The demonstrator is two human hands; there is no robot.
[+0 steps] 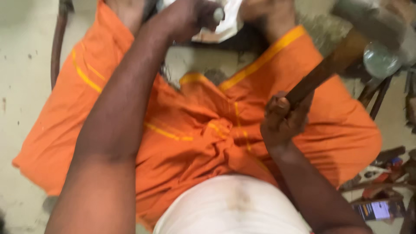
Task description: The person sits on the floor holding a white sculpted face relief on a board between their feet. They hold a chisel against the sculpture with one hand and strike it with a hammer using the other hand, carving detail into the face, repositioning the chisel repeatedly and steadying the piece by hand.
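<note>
Overhead, one hammer [346,47] was raised at the upper right, its wooden handle gripped by the right hand [284,119]; the left hand [190,17] was closed around one metal rod [218,15] at the top, above an orange cloth [195,130]; one phone [379,210] lay lower right.

Bright orange waist cloth [203,130] with thin yellow stripes, brown wooden hammer handle [325,73] with grey blurred hammer head [372,21], white undershirt [234,208], pale cream floor [21,65] with dark specks, whitish sheet [225,21]
</note>
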